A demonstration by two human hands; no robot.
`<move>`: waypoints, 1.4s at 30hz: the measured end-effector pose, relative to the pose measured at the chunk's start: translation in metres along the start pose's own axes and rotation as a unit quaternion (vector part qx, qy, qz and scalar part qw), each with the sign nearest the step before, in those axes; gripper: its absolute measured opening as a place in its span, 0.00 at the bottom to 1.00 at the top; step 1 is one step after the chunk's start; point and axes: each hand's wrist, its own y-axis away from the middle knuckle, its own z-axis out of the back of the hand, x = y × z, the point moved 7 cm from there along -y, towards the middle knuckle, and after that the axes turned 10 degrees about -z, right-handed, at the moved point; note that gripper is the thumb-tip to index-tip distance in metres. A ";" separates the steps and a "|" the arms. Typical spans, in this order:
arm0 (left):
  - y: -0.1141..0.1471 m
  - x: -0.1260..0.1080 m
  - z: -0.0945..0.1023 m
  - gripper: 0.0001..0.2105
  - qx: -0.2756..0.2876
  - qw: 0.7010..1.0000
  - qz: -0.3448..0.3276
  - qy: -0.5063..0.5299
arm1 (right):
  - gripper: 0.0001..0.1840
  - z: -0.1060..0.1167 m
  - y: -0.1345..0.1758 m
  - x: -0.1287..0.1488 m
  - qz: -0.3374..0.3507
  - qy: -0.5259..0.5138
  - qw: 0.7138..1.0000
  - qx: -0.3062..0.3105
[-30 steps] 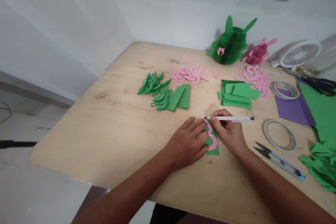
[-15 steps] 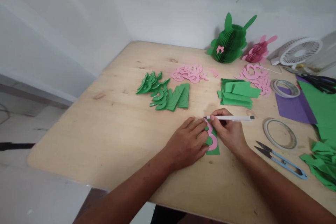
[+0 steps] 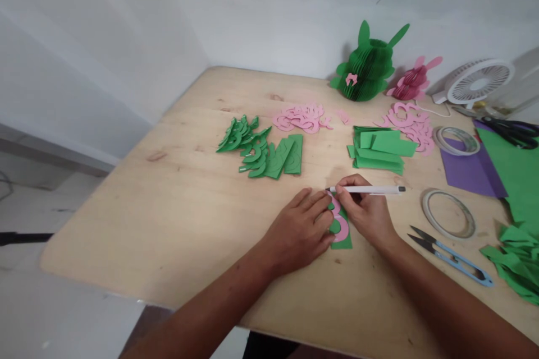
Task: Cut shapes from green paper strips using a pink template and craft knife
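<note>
My left hand (image 3: 301, 230) lies flat, fingers stretched out, pressing on a pink curved paper cutout (image 3: 342, 228) that rests on a green paper strip (image 3: 342, 245). My fingers cover part of both. In my right hand (image 3: 366, 210) is a white pen (image 3: 379, 189), pinched near its dark tip, which meets the top of the cutout beside my left fingertips. Beyond my hands are a stack of green strips (image 3: 379, 154) and a group of green strips with curved outlines (image 3: 282, 156). Curved green cutouts (image 3: 240, 134) lie left of those.
Pink cutouts (image 3: 301, 118) lie farther back. A green honeycomb paper figure (image 3: 366, 70), a smaller pink figure (image 3: 412, 83) and a white fan (image 3: 480, 83) stand by the wall. At right are tape rolls (image 3: 427, 216), thread snips (image 3: 455, 261), purple paper (image 3: 467, 174) and crumpled green scraps (image 3: 516, 263).
The view has shifted very slightly. Both hands, the pen and the pink cutout stay in nearly the same place.
</note>
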 end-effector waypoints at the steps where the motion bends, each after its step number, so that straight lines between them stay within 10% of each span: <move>1: 0.000 0.000 0.000 0.08 -0.002 1.000 0.000 -0.001 | 0.05 0.000 0.000 0.000 0.000 -0.001 1.000 -0.001; 42: 0.001 0.000 0.000 0.09 0.006 1.000 0.012 0.008 | 0.05 0.002 0.001 0.000 -0.019 -0.004 1.000 -0.021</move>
